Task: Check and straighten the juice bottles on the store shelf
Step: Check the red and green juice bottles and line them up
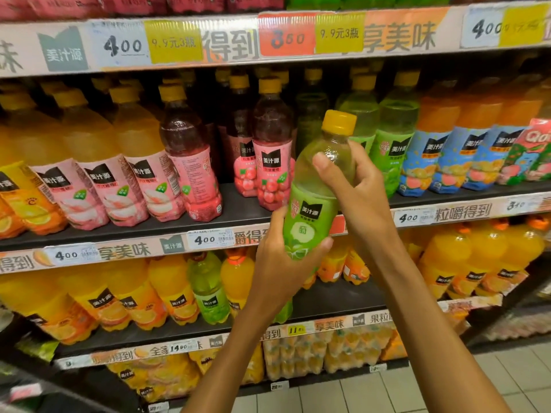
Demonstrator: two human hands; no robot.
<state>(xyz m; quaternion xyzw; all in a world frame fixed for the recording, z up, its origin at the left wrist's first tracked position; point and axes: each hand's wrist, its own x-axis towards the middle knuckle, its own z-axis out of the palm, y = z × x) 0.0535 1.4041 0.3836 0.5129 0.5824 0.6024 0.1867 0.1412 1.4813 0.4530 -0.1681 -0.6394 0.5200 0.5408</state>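
A green grape juice bottle (pixel 316 201) with a yellow cap is held off the shelf, tilted a little to the right, in front of the middle shelf. My left hand (pixel 283 263) wraps its lower label from below. My right hand (pixel 354 186) grips its clear upper part, thumb across the front. Behind it the middle shelf (pixel 238 213) carries rows of bottles: orange ones at left, red-pink ones (pixel 271 150) in the centre, green ones (pixel 393 138) just right of the held bottle, and orange-blue ones further right. There is a gap on the shelf behind the held bottle.
The lower shelf (pixel 328 299) holds large orange bottles and one green bottle (pixel 208 290) among them. Multipacks sit on the bottom shelf. Price strips run along each shelf edge. Tiled floor shows at the bottom right.
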